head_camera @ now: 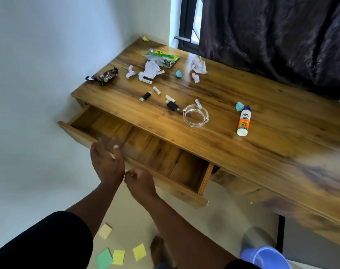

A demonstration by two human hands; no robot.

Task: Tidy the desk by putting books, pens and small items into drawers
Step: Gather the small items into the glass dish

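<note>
The wooden desk [262,144] has its left drawer [105,145] pulled out, and its inside looks bare. My left hand [107,164] hovers at the drawer's front edge, blurred, fingers spread and holding nothing. My right hand [140,181] is just below the drawer front with fingers loosely curled around nothing. On the desktop lie several small batteries [157,90], two black lighters [145,96], a glass ashtray [195,115] and a glue bottle [242,122].
Crumpled paper [150,69], a green wrapper [161,57], a brown snack wrapper [107,75] and blue scraps [178,73] litter the desk's far side. Sticky notes [118,256] lie on the floor by my foot [158,249]. A blue tub [266,258] stands at lower right. Dark curtain [282,35] behind.
</note>
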